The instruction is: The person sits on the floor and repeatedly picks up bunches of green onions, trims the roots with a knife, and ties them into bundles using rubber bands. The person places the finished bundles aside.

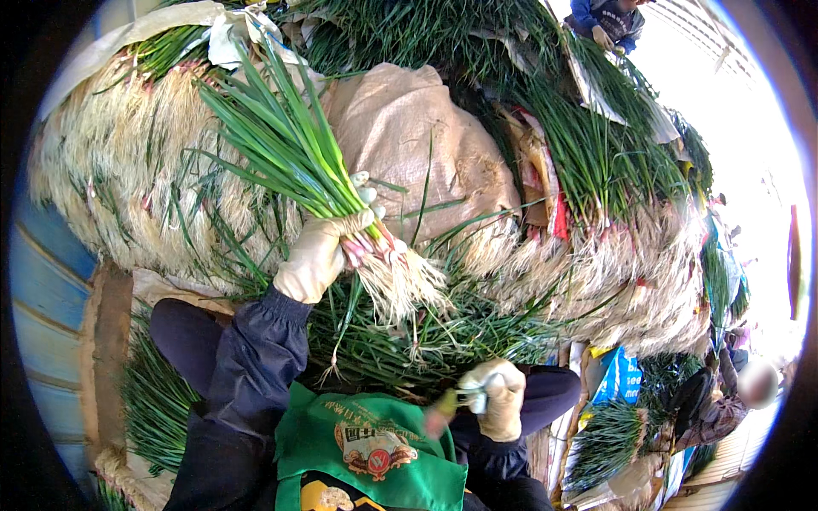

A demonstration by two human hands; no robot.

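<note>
My left hand (319, 252), in a pale glove, is closed around a bunch of green garlic plants (307, 166). Their leaves point to the upper left; the pink bulbs and white roots hang to the lower right. Near my right knee, my right hand (498, 399), gloved too, has its fingers curled around something small, blurred, greenish and pink, perhaps a plant piece. Loose green leaves and stalks (383, 345) lie between the hands, in front of the green apron (377, 441) on my lap.
Large stacks of rooted plants (147, 160) rise ahead, partly under a tan woven sack (409, 128). More bunches lie left (156, 396) and right (607, 441). One person (607, 25) is at the upper right, another (716, 409) at the lower right. A blue ribbed wall (48, 319) stands left.
</note>
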